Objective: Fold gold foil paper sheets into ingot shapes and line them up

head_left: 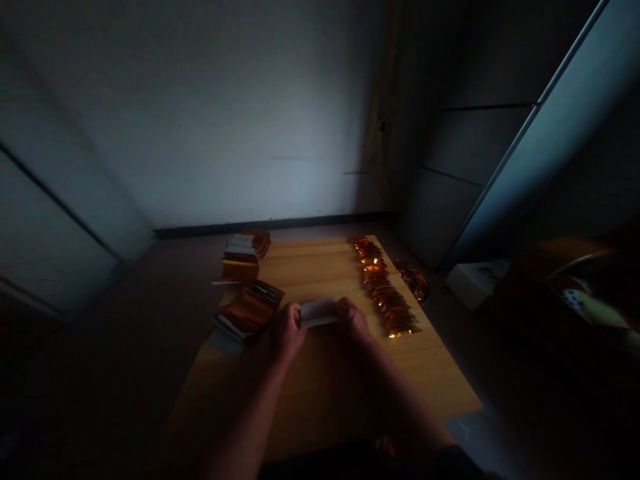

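Between my two hands, a small white sheet is held above the middle of the wooden table (310, 247). My left hand (290, 327) is closed on the left end of the white sheet (319, 312). The right end is gripped by my right hand (353, 320). Just left of my left hand lies a stack of orange-brown and white sheets (253, 307). Behind it, another stack (241, 267) sits at the table's left edge. A long row of shiny gold folded pieces (383, 287) runs along the right side.
Beyond the table's right edge is a heap of shiny gold pieces (414, 281). A white box (473, 283) stands on the floor farther right. A pale wall (260, 120) rises behind the table, and cabinet panels stand at the right.
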`<state>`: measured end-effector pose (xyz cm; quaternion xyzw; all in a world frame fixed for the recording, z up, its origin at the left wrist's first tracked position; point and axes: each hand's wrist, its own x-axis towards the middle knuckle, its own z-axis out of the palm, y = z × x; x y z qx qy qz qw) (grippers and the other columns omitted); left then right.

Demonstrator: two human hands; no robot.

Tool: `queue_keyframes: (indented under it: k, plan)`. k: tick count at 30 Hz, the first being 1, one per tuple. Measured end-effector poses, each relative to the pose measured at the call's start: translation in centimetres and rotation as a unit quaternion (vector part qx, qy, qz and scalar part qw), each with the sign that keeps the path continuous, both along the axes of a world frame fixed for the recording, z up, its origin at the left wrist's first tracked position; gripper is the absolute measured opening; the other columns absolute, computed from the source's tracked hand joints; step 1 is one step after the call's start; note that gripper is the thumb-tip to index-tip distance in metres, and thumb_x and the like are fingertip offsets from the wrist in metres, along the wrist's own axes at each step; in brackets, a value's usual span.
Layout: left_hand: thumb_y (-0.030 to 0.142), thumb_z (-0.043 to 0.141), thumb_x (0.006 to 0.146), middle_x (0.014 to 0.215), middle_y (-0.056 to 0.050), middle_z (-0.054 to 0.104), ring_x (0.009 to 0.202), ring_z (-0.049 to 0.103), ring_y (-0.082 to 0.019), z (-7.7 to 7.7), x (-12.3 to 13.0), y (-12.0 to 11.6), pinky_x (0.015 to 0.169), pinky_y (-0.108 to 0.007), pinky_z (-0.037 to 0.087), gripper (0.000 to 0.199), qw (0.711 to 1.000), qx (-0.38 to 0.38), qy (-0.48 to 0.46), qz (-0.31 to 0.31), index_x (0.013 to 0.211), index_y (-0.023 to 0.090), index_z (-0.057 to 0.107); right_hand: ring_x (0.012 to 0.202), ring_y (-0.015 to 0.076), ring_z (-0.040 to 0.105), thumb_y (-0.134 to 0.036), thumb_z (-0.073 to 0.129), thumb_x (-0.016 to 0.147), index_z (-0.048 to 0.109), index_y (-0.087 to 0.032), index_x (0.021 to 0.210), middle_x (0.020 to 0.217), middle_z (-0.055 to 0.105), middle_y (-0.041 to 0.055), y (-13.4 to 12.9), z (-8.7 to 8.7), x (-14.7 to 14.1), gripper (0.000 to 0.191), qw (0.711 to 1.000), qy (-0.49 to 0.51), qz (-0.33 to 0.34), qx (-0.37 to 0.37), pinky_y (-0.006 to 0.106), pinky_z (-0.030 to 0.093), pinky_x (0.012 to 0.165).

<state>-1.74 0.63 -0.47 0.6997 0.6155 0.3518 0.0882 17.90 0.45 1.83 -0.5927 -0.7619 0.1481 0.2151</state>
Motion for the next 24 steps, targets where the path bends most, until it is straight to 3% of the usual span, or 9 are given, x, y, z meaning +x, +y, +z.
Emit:
queue_keyframes:
  k: [4, 12, 24]
  plan:
    - [0.007, 0.058, 0.067, 0.084, -0.003, 0.060, 0.086, 0.057, -0.018, 0.2, -0.2, 0.0, 0.078, -0.028, 0.046, 0.019, 0.998, -0.020, 0.039, -0.042, 0.080, 0.021, 0.063, 0.093, 0.0154, 0.057, -0.007, 0.054, 0.076, 0.068, -0.021, 0.099, 0.100, 0.063, 0.0043, 0.0, -0.2, 0.5, 0.030, 0.998, 0.018, 0.066, 0.012, 0.020, 0.041, 0.076]
    - [-0.001, 0.052, 0.067, 0.090, -0.004, 0.063, 0.095, 0.056, -0.019, 0.7, -0.3, -0.5, 0.086, -0.031, 0.045, 0.038, 0.988, -0.050, 0.094, -0.113, 0.088, 0.023, 0.072, 0.097, 0.0179, 0.056, -0.010, 0.055, 0.083, 0.071, -0.020, 0.095, 0.101, 0.066, 0.0073, -0.2, -0.6, 1.3, 0.022, 0.992, -0.041, 0.113, 0.039, 0.024, 0.043, 0.083]
    - [0.002, 0.047, 0.077, 0.102, -0.006, 0.064, 0.094, 0.054, -0.020, 0.8, -1.7, -1.8, 0.082, -0.034, 0.047, 0.040, 0.962, 0.038, 0.179, -0.201, 0.103, 0.023, 0.069, 0.087, 0.0178, 0.052, -0.013, 0.053, 0.087, 0.068, -0.020, 0.092, 0.095, 0.064, 0.0065, -0.8, -1.3, 2.0, 0.017, 0.979, -0.092, 0.151, 0.098, 0.025, 0.043, 0.077]
